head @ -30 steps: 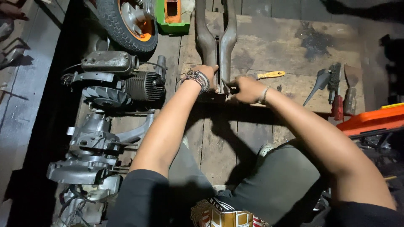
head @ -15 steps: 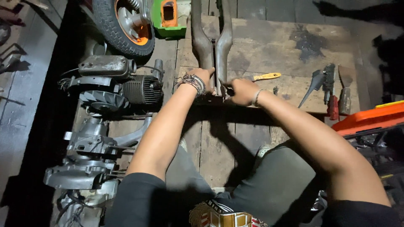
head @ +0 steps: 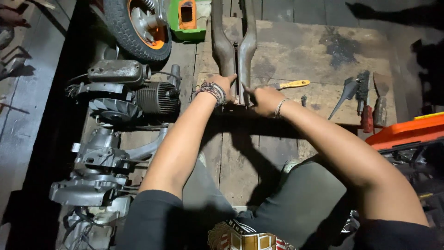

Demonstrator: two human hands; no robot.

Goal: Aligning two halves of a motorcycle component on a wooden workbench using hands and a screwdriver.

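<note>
Rusty steel, a forked metal frame (head: pixel 236 46) of two bent tubes lies flat on the wooden floor (head: pixel 296 46) and runs straight away from both hands, looking heavy, rigid and rough rather than slippery, best gripped low on the tubes near their joined end. The left hand (head: pixel 225 88) is curled closed around the near end of the left tube, while the right hand (head: pixel 262 99) is closed just beside it at the frame's base, perhaps on a small tool I cannot make out. A yellow-handled tool (head: pixel 290 84) lies just beyond the right hand, and an engine (head: pixel 134 95) sits off to the left.

left hand (head: pixel 225 88) on rusty twin-tube frame (head: pixel 235 44) | right hand (head: pixel 262 99) at its near end | engine (head: pixel 134 95) left | yellow-handled tool (head: pixel 289 85) right
</note>
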